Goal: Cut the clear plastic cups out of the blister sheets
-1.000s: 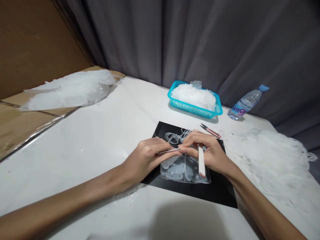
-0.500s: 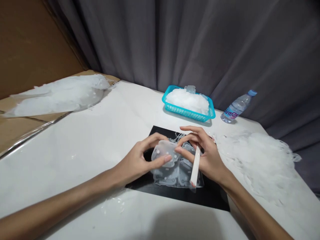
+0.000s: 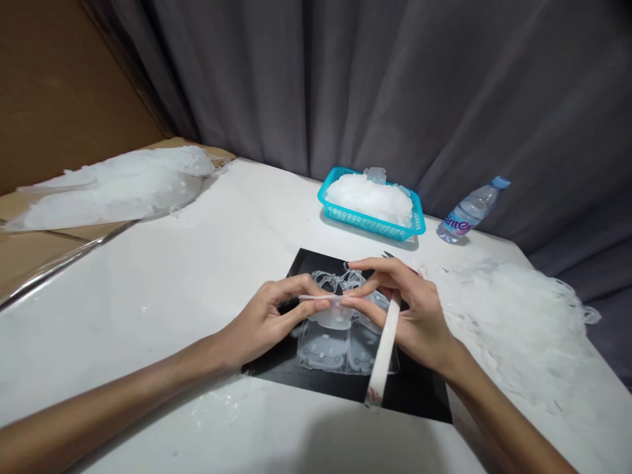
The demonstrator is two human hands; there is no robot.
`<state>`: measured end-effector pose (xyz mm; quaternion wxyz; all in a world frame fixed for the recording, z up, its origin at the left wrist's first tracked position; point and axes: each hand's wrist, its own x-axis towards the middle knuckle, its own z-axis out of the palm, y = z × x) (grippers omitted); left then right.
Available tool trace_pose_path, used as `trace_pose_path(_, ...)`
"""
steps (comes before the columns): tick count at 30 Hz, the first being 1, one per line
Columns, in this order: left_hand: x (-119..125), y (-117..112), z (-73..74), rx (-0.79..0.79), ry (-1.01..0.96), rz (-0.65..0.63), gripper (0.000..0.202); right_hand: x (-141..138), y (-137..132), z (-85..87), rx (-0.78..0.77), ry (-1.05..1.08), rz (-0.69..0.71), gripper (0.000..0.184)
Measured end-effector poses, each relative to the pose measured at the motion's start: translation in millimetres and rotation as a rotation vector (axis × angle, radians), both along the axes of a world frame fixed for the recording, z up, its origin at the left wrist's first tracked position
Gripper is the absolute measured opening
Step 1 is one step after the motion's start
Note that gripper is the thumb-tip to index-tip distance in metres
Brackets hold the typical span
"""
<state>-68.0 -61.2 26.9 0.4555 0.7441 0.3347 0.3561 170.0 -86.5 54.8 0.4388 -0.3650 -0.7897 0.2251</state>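
Note:
My left hand (image 3: 270, 315) and my right hand (image 3: 409, 309) meet over a black mat (image 3: 419, 394), both pinching a thin clear plastic piece (image 3: 330, 311) held edge-on between the fingertips. My right hand also grips a white knife-like tool (image 3: 382, 352) with red marks at its lower end, which slants down toward me. Below the hands a translucent plastic sheet of moulded parts (image 3: 336, 352) lies on the mat. Thin clear trimmings (image 3: 330, 280) lie on the mat just beyond the fingers.
A turquoise basket (image 3: 371, 221) heaped with clear plastic pieces stands behind the mat. A water bottle (image 3: 469, 212) lies to its right. A pile of white trimmings (image 3: 518, 322) covers the table's right side. A bag of clear parts (image 3: 113, 187) rests on cardboard at the left. Small snips (image 3: 388, 254) peek out behind my right hand.
The plastic piece was held edge-on, then tilted so its flat face showed, and is now edge-on again. The white tool in my right hand has swung lower, toward me.

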Motion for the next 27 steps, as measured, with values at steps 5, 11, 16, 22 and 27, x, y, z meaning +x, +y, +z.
trace_pose_path(5,-6.4,1.2,-13.5,0.134,0.396,-0.104,0.052,23.7,22.3,-6.4,0.411,-0.523,-0.171,0.025)
trace_pose_path(11,-27.2,10.9,-34.5,0.509,0.746,-0.042,0.07,75.9,111.8,7.9,0.324,-0.098,-0.608,0.017)
trace_pose_path(16,-33.5,25.0,-40.2,0.653,0.748,-0.008,0.062,97.5,198.5,5.0,-0.104,-0.063,-0.838,0.024)
trace_pose_path(22,-17.9,13.4,-15.9,0.659,0.575,-0.013,0.03,108.3,207.7,-15.5,-0.194,-0.123,-0.912,0.02)
trace_pose_path(27,-2.6,-12.0,-7.2,0.616,0.601,-0.327,0.049,102.8,139.4,-14.4,-0.072,-0.129,-0.886,0.038)
